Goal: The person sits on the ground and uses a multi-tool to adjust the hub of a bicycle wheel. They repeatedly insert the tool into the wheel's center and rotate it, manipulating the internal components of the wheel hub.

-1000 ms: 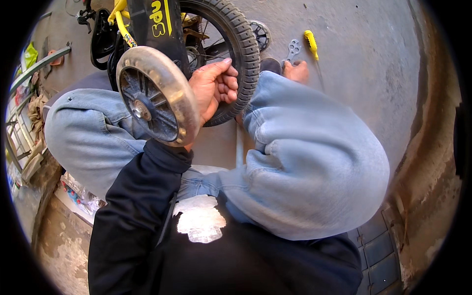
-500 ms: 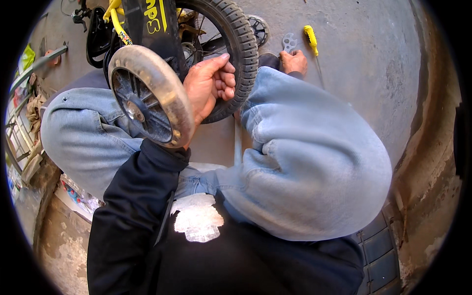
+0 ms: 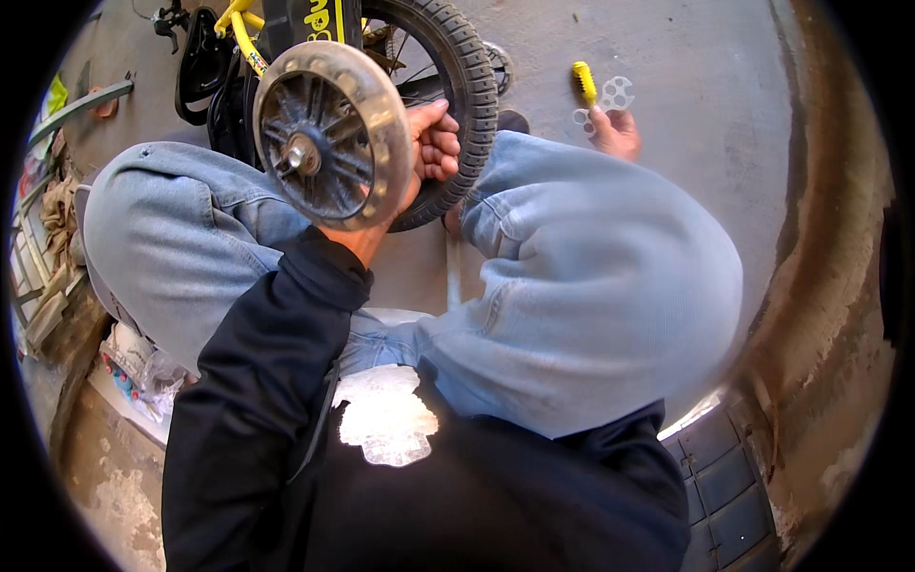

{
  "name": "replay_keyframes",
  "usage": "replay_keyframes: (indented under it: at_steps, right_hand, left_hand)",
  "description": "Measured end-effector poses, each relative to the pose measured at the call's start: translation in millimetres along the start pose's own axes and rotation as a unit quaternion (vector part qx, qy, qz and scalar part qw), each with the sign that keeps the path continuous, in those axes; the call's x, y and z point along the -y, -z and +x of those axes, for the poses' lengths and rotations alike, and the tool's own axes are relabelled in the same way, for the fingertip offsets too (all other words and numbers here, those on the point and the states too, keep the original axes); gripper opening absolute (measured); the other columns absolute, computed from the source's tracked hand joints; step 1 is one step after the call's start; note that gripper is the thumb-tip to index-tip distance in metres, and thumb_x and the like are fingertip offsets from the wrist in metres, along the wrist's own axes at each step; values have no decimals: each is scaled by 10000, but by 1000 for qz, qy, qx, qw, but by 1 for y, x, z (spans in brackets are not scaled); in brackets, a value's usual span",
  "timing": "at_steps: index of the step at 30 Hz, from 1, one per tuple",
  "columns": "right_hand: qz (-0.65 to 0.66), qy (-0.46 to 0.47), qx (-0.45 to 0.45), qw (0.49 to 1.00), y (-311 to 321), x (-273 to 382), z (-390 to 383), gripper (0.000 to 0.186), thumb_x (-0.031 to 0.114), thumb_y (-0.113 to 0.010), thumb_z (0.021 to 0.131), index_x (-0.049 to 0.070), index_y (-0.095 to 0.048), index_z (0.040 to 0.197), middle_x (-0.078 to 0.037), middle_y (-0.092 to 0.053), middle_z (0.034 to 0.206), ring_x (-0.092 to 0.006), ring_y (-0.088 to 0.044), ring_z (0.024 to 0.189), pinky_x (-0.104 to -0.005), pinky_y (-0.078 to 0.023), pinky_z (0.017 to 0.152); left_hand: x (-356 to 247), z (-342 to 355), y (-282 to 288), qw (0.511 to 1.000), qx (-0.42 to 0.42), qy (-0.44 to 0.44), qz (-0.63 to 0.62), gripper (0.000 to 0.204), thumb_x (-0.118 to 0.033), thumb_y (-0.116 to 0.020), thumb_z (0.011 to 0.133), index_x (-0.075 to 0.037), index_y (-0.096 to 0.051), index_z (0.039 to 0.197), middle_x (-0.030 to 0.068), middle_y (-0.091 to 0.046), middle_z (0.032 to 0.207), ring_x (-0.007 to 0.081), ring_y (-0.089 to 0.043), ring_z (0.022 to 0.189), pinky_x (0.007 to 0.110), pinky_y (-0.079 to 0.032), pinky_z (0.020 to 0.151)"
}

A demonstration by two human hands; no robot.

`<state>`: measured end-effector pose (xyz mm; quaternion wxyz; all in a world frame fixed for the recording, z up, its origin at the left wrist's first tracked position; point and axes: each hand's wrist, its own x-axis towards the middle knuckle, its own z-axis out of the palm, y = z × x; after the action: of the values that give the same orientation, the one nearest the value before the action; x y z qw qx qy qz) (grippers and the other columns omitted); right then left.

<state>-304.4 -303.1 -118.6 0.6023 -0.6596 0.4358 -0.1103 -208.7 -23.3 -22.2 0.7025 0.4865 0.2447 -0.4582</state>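
Note:
A small training wheel (image 3: pixel 334 138) with a translucent, worn tyre and a bolt at its hub stands in front of my left wrist. Behind it, my left hand (image 3: pixel 432 148) is closed, fingers curled beside the black knobbly bicycle tyre (image 3: pixel 470 86); what it grips, if anything, is hidden. To the right, over the floor, my right hand (image 3: pixel 618 135) is closed on a flat grey multi-hole spanner (image 3: pixel 618 92), whose round head shows beyond the fingers. Just left of that head is a screwdriver with a yellow handle (image 3: pixel 583 80); its shaft is not clearly visible.
The bicycle's yellow frame (image 3: pixel 250 48) and black guard (image 3: pixel 291 21) are at the top. A second small wheel (image 3: pixel 498 67) shows behind the tyre. My bent knees flank the work. Metal bars and clutter (image 3: pixel 57 205) line the left; a rough wall (image 3: pixel 839 286) curves along the right.
My right hand has moved right and slightly down with the spanner, which now is turned and on the screwdriver's right. The training wheel appears higher, its face turned more toward me.

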Motion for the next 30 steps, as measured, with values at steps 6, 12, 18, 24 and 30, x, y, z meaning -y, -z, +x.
replay_keyframes:
  at_steps: [6, 12, 18, 24, 30]
  right_hand:
    - [49, 76, 108, 990, 33, 151, -43, 146, 159, -605, 868, 38, -571, 944, -80, -638, 817, -164, -639, 738, -278, -486, 569]
    - [-17, 168, 133, 977, 36, 264, -107, 134, 158, -529, 907, 42, -540, 973, -99, -635, 753, -173, -620, 622, -268, -498, 520]
    - [-34, 177, 209, 961, -15, 279, -180, 136, 148, -548, 914, 17, -588, 920, -90, -618, 703, -95, -519, 497, -207, -412, 432]
    - [-75, 130, 214, 965, -79, 242, -225, 145, 150, -586, 896, 6, -588, 888, -45, -609, 670, -50, -509, 508, -177, -382, 420]
    - [-101, 123, 197, 968, -116, 216, -241, 151, 125, -613, 863, 17, -577, 963, -25, -621, 752, -44, -527, 590, -170, -386, 456]
  left_hand:
    - [4, -4, 9, 996, 78, -29, -30, 257, -303, -550, 898, -57, -597, 843, 32, -620, 698, 137, -599, 577, 227, -473, 524]
    - [17, 22, 28, 979, 144, -37, -136, 231, -298, -578, 880, -71, -614, 860, 42, -640, 772, 168, -620, 672, 263, -501, 587]
    - [15, 12, 45, 893, 266, -49, -359, 228, -292, -562, 874, -73, -616, 910, 75, -646, 894, 248, -620, 843, 325, -512, 668]
    - [19, 22, 42, 899, 243, -42, -363, 198, -308, -536, 882, -152, -567, 1000, 15, -653, 911, 198, -625, 824, 317, -500, 611]
    - [12, 4, 39, 912, 209, -74, -344, 178, -272, -531, 893, -146, -558, 1017, 18, -649, 896, 166, -622, 798, 316, -496, 609]
